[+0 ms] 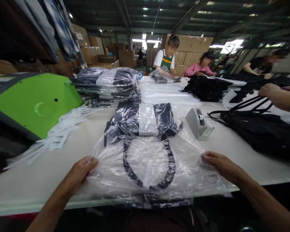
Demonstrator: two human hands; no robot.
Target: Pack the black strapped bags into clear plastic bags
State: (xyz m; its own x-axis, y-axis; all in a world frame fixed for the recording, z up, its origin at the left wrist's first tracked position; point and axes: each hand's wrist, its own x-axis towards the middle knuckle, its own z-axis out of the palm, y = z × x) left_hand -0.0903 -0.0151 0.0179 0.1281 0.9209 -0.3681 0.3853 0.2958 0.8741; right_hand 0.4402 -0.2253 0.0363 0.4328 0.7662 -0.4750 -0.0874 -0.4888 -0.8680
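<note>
A clear plastic bag [188, 161] lies spread on the table in front of me. Inside it is a dark handbag [125, 119] with a white band around its middle, its looped strap [171, 158] pointing toward me. My left hand [83, 167] pinches the left edge of the plastic. On the right side, my right hand [218, 162] grips the opposite edge between thumb and fingers. The plastic is stretched between both hands and reaches the table's front edge.
A green machine [38, 103] and white tags [60, 132] are at left. Wrapped bags [106, 80] are stacked behind. A grey tape dispenser [199, 124] and black bags [261, 129] are at right, near another person's hand [272, 91]. People stand across the table [9, 190].
</note>
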